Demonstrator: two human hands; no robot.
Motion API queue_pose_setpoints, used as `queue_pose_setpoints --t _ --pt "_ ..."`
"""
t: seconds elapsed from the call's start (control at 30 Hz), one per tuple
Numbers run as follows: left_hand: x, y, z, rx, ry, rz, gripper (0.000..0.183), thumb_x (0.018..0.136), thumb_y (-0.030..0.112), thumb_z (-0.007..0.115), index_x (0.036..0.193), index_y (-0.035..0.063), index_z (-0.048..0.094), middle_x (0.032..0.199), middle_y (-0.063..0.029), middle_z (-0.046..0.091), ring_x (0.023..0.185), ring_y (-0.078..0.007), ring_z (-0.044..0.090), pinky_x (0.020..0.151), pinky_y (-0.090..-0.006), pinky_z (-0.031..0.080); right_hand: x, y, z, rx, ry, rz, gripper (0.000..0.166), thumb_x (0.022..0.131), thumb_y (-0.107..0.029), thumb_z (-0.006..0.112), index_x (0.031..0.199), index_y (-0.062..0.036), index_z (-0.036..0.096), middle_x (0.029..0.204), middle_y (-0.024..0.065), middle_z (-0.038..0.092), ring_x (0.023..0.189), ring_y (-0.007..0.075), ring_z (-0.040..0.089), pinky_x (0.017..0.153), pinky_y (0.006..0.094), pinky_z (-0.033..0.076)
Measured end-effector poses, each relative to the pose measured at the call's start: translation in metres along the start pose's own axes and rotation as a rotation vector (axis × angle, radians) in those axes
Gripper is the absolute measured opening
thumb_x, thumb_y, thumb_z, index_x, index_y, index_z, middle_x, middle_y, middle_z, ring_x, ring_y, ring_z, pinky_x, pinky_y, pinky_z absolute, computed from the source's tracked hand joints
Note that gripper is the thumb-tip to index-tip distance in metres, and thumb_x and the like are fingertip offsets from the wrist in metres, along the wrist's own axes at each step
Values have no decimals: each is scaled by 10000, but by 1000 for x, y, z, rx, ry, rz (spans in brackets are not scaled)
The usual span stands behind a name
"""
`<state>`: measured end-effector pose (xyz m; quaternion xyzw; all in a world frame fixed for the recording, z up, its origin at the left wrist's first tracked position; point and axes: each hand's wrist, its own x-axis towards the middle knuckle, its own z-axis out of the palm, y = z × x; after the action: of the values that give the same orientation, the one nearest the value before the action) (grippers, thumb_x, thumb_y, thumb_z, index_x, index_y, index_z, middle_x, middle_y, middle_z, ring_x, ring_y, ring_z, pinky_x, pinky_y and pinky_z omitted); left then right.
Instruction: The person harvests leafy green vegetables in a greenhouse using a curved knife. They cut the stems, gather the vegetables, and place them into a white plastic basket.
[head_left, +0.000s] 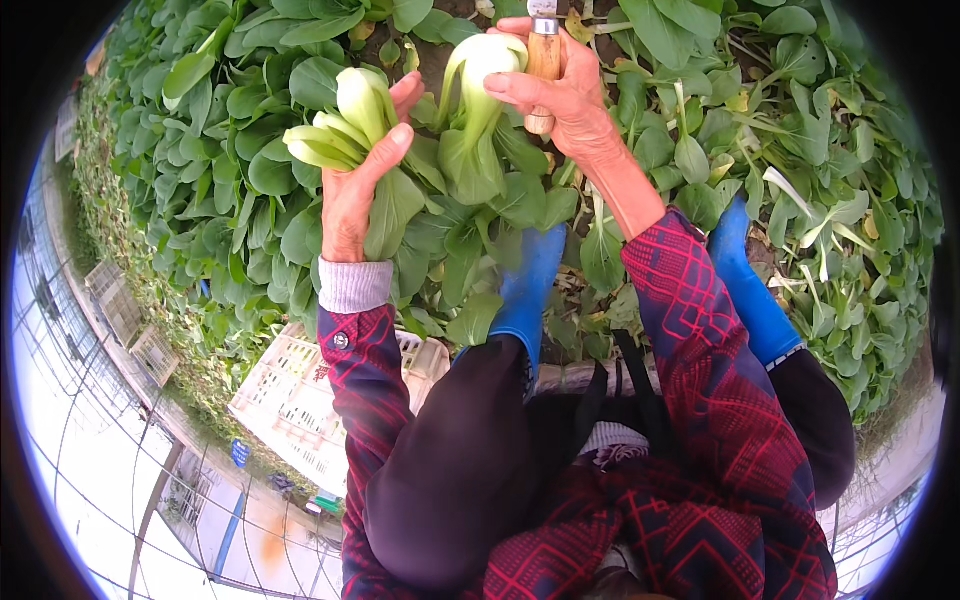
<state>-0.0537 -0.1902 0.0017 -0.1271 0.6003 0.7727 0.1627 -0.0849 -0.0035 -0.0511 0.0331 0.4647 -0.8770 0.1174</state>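
My left hand (352, 195) is closed around several bok choy heads (341, 135), their pale bases pointing up and their leaves hanging below the palm. To its right, my right hand (585, 120) pinches a single bok choy head (487, 82) between thumb and fingers, base uppermost. The same hand also holds a wooden-handled tool (545, 56) against the palm. Only the start of its metal blade shows at the top edge, so its full shape is hidden. The two hands are apart, with leaves spreading between them.
Dense bok choy plants (247, 142) grow on the left. Loose and trimmed leaves (810, 202) lie among plants on the right. My blue boots (529, 285) stand amid the greens. A white plastic crate (289, 412) sits beside my left leg; other crates (116, 296) stand farther left.
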Motion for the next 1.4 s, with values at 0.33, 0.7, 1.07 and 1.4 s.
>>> queue_pose_setpoints --t 0.33,0.7,1.07,1.4 --pt "-3 -23 27 879 -187 -178 360 619 77 693 963 14 607 962 -130 619 858 -220 601 773 -335 474 -7 -13 -55 -565 28 169 408 867 -432 492 950 -35 540 643 35 593 444 44 420 393 190 326" --pt "-95 -135 -1 1623 -123 -181 258 580 108 648 831 49 631 1270 -320 345 1020 -430 468 700 -415 499 -79 66 -83 -1243 -683 270 444 902 -333 461 714 68 464 586 238 436 578 399 468 537 447 383" --pt "-124 -162 -32 1536 -7 -33 369 593 86 638 961 75 617 1111 -172 545 935 -316 543 704 -389 490 -70 103 -62 -1190 -686 747 483 926 -300 401 605 59 444 589 219 526 516 333 572 518 408 480" --pt "-123 -173 -54 1383 103 -134 407 590 206 715 974 102 631 893 -117 603 870 -304 573 736 -383 465 -73 118 -37 -1006 -550 951 329 863 -152 418 694 117 505 613 216 556 426 310 554 401 398 487"
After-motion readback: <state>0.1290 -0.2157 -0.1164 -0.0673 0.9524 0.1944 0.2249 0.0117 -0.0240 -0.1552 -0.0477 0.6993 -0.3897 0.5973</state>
